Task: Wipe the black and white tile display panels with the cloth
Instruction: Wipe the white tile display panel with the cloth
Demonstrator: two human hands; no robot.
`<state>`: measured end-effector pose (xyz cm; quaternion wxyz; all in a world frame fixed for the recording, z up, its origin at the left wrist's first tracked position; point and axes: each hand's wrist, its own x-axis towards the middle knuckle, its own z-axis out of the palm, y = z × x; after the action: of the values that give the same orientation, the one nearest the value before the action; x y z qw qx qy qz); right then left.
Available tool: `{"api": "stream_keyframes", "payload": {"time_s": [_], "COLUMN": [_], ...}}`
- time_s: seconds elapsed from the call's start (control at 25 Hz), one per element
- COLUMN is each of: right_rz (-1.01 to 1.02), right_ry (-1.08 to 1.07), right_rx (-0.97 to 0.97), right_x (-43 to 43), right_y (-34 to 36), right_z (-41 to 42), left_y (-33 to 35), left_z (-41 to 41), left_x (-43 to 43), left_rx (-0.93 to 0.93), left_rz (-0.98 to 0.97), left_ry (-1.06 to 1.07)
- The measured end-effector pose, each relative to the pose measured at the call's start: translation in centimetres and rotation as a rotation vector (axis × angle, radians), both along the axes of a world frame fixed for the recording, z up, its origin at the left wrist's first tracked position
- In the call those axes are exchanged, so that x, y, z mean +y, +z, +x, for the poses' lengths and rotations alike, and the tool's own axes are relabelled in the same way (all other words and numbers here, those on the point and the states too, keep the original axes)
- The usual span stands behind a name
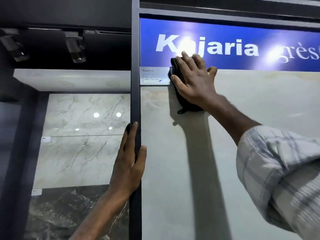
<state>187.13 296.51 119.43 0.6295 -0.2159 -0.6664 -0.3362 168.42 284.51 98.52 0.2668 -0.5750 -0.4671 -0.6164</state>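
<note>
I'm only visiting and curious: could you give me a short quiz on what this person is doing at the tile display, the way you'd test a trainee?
1. True or false: the right hand presses the dark cloth flat against the pale panel.
2. What does the left hand hold? A) a spray bottle B) the black frame C) a second cloth
3. In one word: what colour is the sign that the cloth's top edge overlaps?

Key: 1 true; 2 B; 3 blue.
</note>
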Motion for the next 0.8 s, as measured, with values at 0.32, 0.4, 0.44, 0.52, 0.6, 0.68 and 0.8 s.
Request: {"api": "stream_keyframes", "payload": {"time_s": [0.32,0.4,0.44,0.52,0.6,0.68,0.8], "right_rz": [0.151,0.096,0.100,0.174,0.237,0.168,0.010], "right_ry": [-0.015,-0.006,-0.002,-0.031,-0.040,-0.001,0.042], "right_rx": [-0.166,-0.103,-0.084,-0.091,-0.134,-0.115,0.010], "right_x": [1.8,1.3,1.2,1.5,2.0,1.4,0.2], "right_y": [-0.5,0.6,-0.2,-3.6,-5.7,-3.3,-2.4], "right_z": [1.9,1.1,0.9,0.2,0.3,0.8,-0.1], "left_y": [-0.4,-0.3,-0.4,-0.4,-0.5,-0.5,-0.8], "left_z": [0.2,0.2,0.2,0.1,0.1,0.1,-0.2], "left_x": [-0.1,-0.1,-0.1,-0.1,-0.1,-0.2,-0.3], "left_rx": [-0.021,-0.018,-0.017,-0.014,-0.004,0.004,0.020], "left_rz": [-0.036,-0.032,-0.026,-0.022,-0.032,-0.034,-0.062], "left_ry": [0.141,0.135,0.128,0.113,0.097,0.085,0.082]}}
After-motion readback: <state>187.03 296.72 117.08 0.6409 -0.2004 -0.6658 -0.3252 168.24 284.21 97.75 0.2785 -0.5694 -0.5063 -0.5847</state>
